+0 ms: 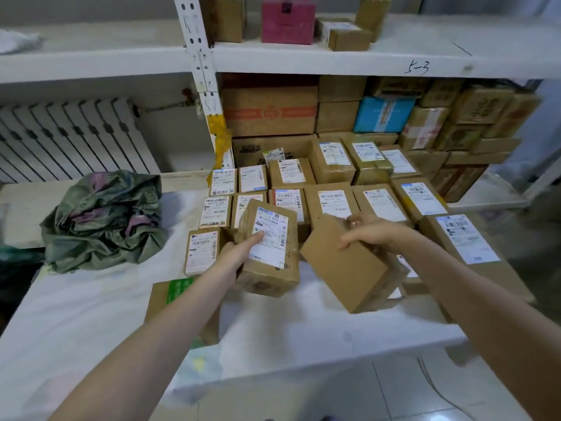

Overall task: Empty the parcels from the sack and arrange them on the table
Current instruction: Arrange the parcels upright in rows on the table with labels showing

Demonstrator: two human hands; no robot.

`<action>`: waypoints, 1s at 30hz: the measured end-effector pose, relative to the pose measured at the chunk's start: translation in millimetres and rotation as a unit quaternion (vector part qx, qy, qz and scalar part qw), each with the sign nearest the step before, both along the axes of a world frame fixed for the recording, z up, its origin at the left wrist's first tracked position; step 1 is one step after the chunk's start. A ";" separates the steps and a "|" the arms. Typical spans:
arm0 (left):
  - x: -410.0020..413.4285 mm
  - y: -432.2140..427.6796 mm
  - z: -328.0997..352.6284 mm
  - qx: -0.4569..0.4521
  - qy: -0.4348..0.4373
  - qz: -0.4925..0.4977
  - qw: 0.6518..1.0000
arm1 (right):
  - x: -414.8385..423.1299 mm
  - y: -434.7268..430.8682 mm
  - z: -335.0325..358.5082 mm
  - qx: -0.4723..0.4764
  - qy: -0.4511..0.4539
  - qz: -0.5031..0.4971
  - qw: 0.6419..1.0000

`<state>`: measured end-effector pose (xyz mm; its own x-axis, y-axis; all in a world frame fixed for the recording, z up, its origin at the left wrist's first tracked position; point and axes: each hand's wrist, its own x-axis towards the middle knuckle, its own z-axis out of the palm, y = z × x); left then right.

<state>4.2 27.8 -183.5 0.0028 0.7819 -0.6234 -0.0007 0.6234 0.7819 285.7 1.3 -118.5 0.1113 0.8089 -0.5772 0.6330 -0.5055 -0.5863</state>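
My left hand (pixel 239 253) grips a brown cardboard parcel (pixel 270 268) with a white shipping label facing up, thumb lying on the label, held just above the white table (pixel 91 299). My right hand (pixel 373 235) holds a second brown parcel (pixel 343 268) tilted, its plain side towards me. Behind both, several labelled parcels (pixel 331 202) lie in rows on the table. The crumpled green sack (pixel 103 220) sits at the table's left rear. A flat parcel with a green print (pixel 173 296) lies under my left forearm.
A white metal shelf rack (pixel 200 71) stands behind the table, its lower shelf stacked with cardboard boxes (pixel 394 117), a pink box (pixel 288 19) above. A radiator (pixel 69 138) is on the left wall. The table's front edge drops to tiled floor (pixel 364 396).
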 end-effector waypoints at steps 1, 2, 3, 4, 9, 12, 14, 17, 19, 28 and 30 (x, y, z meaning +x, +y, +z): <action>2.2 -1.5 -2.0 -0.002 -0.001 0.002 1.000 | 7.8 1.6 4.9 0.011 0.031 -0.006 0.999; 7.1 -3.7 -5.6 -0.004 -0.004 -0.001 1.000 | 15.6 1.3 8.3 0.015 0.077 -0.017 0.997; 11.9 -7.2 -8.7 -0.010 -0.010 -0.003 1.000 | 21.6 0.6 10.1 0.021 0.136 -0.026 0.990; 15.5 -10.8 -12.1 -0.018 -0.021 -0.008 1.000 | 24.7 0.1 8.8 0.026 0.201 -0.039 0.979; 48.5 -15.2 -28.1 -0.077 -0.058 -0.009 0.995 | 38.3 -4.8 -9.0 -0.029 0.370 -0.149 0.917; 65.7 -10.5 -47.9 -0.069 0.003 0.014 0.998 | 42.1 -4.0 -25.6 -0.053 0.403 -0.158 0.900; 70.5 -3.2 -62.9 -0.062 0.055 0.030 0.996 | 42.3 -2.9 -33.1 -0.053 0.430 -0.173 0.884; 85.1 -2.2 -63.7 -0.033 0.101 0.036 0.994 | 47.0 -0.2 -50.0 -0.040 0.476 -0.201 0.855; 96.1 -10.0 -59.3 0.029 0.186 0.049 0.981 | 49.7 0.0 -61.0 -0.033 0.508 -0.227 0.831; 118.7 -48.8 -4.1 -0.020 -0.234 0.029 0.972 | 12.8 6.5 -54.6 -0.039 0.538 -0.227 0.811; 115.1 -49.9 4.7 -0.030 -0.309 0.062 0.949 | 3.8 11.7 -45.4 -0.001 0.494 -0.225 0.840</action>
